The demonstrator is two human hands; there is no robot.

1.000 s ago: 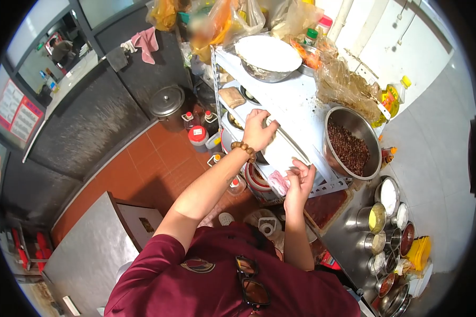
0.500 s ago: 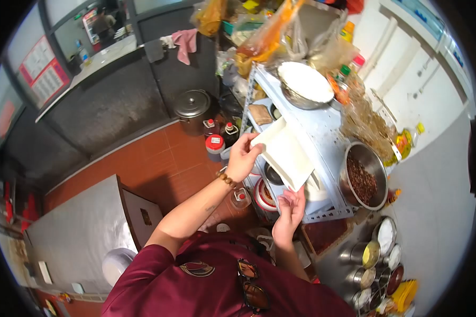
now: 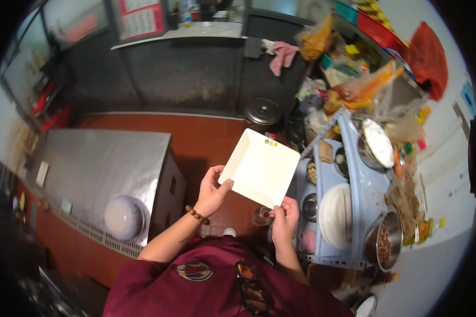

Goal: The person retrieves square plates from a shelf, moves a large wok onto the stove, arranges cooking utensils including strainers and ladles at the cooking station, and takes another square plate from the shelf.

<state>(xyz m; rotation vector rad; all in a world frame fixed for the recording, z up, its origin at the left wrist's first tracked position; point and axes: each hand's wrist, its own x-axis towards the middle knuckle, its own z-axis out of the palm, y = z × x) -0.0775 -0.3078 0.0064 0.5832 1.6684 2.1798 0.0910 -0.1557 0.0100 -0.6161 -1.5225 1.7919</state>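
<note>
A square cream-white plate (image 3: 260, 168) is held out in front of my body, its inner face toward me. Small green and yellow marks show near its far edge. My left hand (image 3: 212, 193) grips the near left corner with the thumb on top; a beaded bracelet is on that wrist. At the near right corner, my right hand (image 3: 285, 215) pinches the rim. The plate is over the red tiled floor, left of the blue shelf rack (image 3: 358, 211). On a lower level of that rack stands a stack of white plates (image 3: 336, 216).
Left is a metal-topped counter (image 3: 98, 169) with an upturned pale bowl (image 3: 124, 217). A lidded pot (image 3: 263, 112) stands on the floor ahead. The rack top holds a white-filled basin (image 3: 378, 143) and a steel bowl of brown bits (image 3: 384, 243). Bags crowd the back right.
The view has turned left. Both hands have brought the plate away from the rack, leftward over the floor, and its inner face now shows more fully.
</note>
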